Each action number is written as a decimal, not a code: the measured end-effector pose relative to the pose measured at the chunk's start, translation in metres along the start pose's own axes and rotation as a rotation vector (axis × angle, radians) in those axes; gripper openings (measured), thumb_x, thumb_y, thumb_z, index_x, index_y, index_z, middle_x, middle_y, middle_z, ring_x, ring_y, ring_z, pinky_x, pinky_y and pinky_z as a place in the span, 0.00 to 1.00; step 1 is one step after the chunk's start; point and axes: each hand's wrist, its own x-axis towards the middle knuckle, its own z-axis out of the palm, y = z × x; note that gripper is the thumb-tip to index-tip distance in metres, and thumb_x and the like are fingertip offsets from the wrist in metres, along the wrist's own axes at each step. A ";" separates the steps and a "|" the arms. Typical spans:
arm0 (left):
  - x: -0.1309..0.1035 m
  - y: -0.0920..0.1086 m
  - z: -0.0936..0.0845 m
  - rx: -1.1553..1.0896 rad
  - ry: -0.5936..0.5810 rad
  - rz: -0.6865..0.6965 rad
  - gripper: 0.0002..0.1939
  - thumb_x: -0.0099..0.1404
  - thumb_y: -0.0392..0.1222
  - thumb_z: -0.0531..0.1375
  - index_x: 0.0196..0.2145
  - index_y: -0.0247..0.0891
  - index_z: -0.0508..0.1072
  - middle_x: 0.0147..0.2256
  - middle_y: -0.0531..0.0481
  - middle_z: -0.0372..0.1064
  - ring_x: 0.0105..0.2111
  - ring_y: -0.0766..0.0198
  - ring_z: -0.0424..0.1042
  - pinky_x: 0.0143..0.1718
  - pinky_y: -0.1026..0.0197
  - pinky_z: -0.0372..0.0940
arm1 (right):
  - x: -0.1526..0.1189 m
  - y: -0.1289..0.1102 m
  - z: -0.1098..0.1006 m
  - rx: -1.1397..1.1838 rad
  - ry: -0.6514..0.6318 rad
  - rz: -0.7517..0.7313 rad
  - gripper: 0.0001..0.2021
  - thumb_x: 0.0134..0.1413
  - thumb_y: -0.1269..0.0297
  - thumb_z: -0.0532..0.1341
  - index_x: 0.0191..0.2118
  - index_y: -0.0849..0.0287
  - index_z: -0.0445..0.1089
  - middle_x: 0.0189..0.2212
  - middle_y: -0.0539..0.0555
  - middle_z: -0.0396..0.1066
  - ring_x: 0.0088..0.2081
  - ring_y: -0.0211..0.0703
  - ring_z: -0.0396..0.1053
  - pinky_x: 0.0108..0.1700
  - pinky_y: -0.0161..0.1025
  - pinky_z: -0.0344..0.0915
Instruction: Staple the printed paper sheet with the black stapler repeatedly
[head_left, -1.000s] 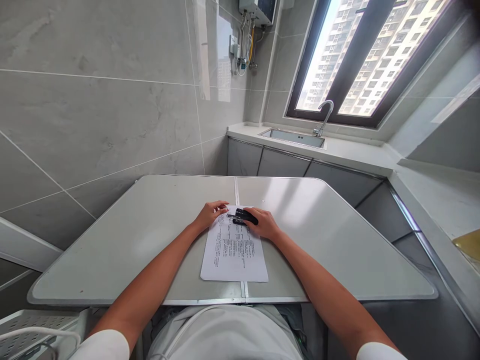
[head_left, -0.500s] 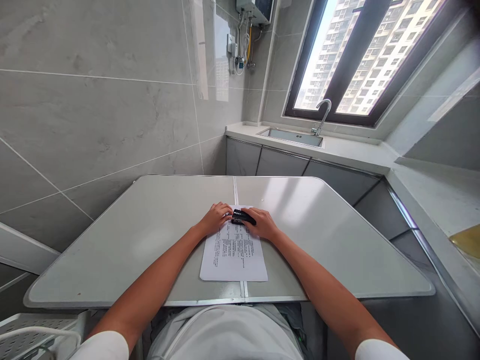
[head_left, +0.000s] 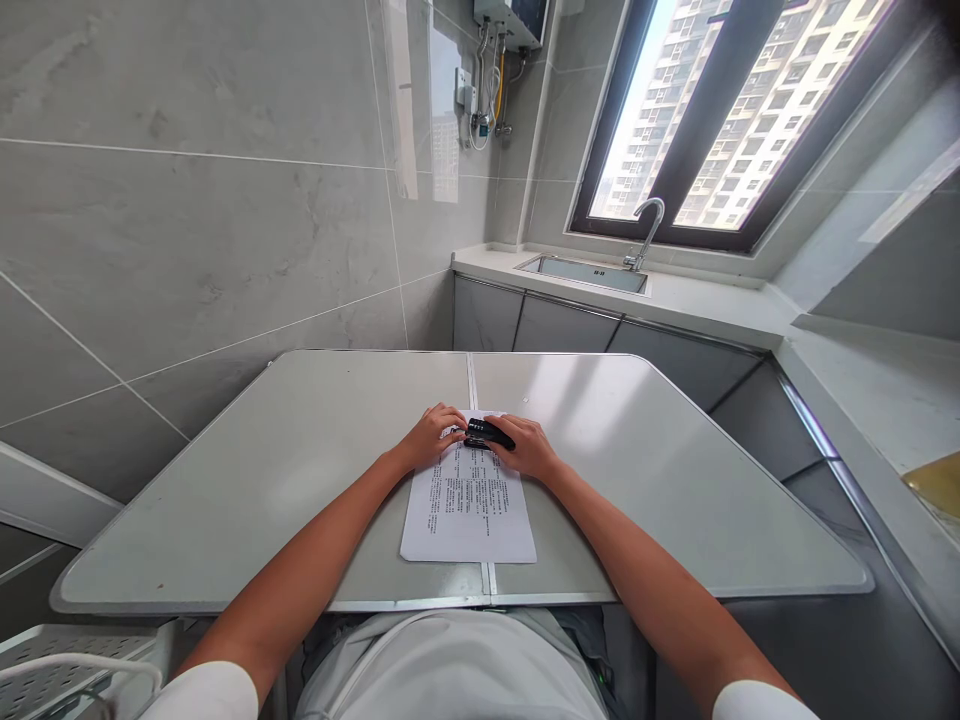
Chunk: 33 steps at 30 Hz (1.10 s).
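Note:
A black stapler [head_left: 487, 433] lies across the upper part of a printed white sheet [head_left: 469, 510], which rests on the pale table. My right hand [head_left: 527, 445] is wrapped round the stapler's right end. At the sheet's upper left edge is my left hand [head_left: 435, 435], its fingers bent and reaching to the stapler's left end. Its fingertips are close together there, and what they grip is too small to make out.
The pale folding table [head_left: 225, 480] has a metal seam [head_left: 489, 578] down its middle. A white rack [head_left: 67, 660] stands low at the left. Beyond the table are a sink [head_left: 585, 272], a faucet [head_left: 646, 235] and a counter [head_left: 712, 300] below the window.

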 end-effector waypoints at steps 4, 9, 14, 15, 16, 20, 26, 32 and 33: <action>0.001 0.001 -0.001 -0.049 0.017 -0.008 0.06 0.71 0.43 0.63 0.43 0.42 0.79 0.47 0.46 0.77 0.48 0.53 0.69 0.55 0.47 0.60 | 0.000 -0.001 -0.001 0.026 0.025 0.006 0.19 0.62 0.61 0.65 0.58 0.51 0.70 0.42 0.56 0.79 0.41 0.49 0.77 0.43 0.42 0.72; 0.001 0.003 -0.005 -0.131 0.039 -0.021 0.07 0.70 0.45 0.64 0.42 0.42 0.80 0.46 0.46 0.77 0.47 0.54 0.69 0.54 0.47 0.61 | 0.001 -0.002 -0.002 0.078 0.065 0.015 0.19 0.61 0.62 0.66 0.57 0.51 0.71 0.42 0.56 0.79 0.42 0.49 0.78 0.45 0.43 0.73; -0.001 0.005 -0.011 -0.227 0.055 -0.034 0.09 0.69 0.49 0.65 0.43 0.44 0.80 0.47 0.47 0.77 0.48 0.54 0.69 0.53 0.48 0.64 | 0.003 -0.004 -0.005 0.150 0.097 0.010 0.18 0.62 0.62 0.65 0.57 0.51 0.70 0.41 0.55 0.79 0.39 0.47 0.77 0.43 0.43 0.73; -0.002 0.006 -0.012 -0.241 0.060 -0.038 0.10 0.69 0.50 0.65 0.44 0.44 0.80 0.47 0.47 0.77 0.49 0.54 0.69 0.54 0.48 0.64 | 0.004 -0.004 -0.006 0.157 0.102 0.011 0.18 0.62 0.62 0.65 0.57 0.51 0.70 0.40 0.55 0.79 0.39 0.47 0.77 0.42 0.42 0.72; -0.002 0.006 -0.013 -0.251 0.066 -0.041 0.10 0.69 0.50 0.65 0.44 0.44 0.80 0.47 0.47 0.77 0.49 0.54 0.69 0.54 0.48 0.64 | 0.004 -0.004 -0.007 0.160 0.106 0.012 0.18 0.62 0.62 0.65 0.57 0.51 0.70 0.40 0.55 0.79 0.38 0.46 0.76 0.41 0.42 0.72; -0.002 0.009 -0.017 -0.259 0.078 -0.048 0.11 0.69 0.51 0.65 0.44 0.45 0.81 0.47 0.47 0.77 0.49 0.53 0.69 0.54 0.47 0.64 | 0.005 -0.005 -0.011 0.154 0.106 0.025 0.16 0.62 0.62 0.65 0.55 0.52 0.71 0.39 0.55 0.79 0.38 0.46 0.76 0.41 0.41 0.71; -0.003 0.010 -0.020 -0.259 0.094 -0.073 0.13 0.69 0.53 0.65 0.43 0.45 0.81 0.46 0.46 0.77 0.49 0.53 0.70 0.54 0.47 0.64 | 0.005 -0.003 -0.013 0.161 0.102 0.026 0.17 0.62 0.62 0.65 0.56 0.52 0.71 0.39 0.54 0.78 0.37 0.45 0.76 0.41 0.41 0.71; -0.004 0.009 -0.023 -0.256 0.104 -0.070 0.12 0.68 0.53 0.65 0.44 0.45 0.81 0.46 0.46 0.77 0.49 0.53 0.70 0.55 0.47 0.64 | 0.004 -0.001 -0.017 0.203 0.100 0.047 0.17 0.63 0.60 0.65 0.56 0.51 0.71 0.41 0.54 0.79 0.39 0.46 0.76 0.43 0.43 0.72; -0.004 0.010 -0.024 -0.257 0.099 -0.074 0.12 0.68 0.53 0.65 0.44 0.45 0.81 0.46 0.46 0.77 0.49 0.53 0.70 0.55 0.47 0.64 | 0.003 0.000 -0.017 0.208 0.095 0.053 0.17 0.63 0.59 0.65 0.57 0.50 0.71 0.41 0.55 0.79 0.39 0.47 0.76 0.43 0.44 0.72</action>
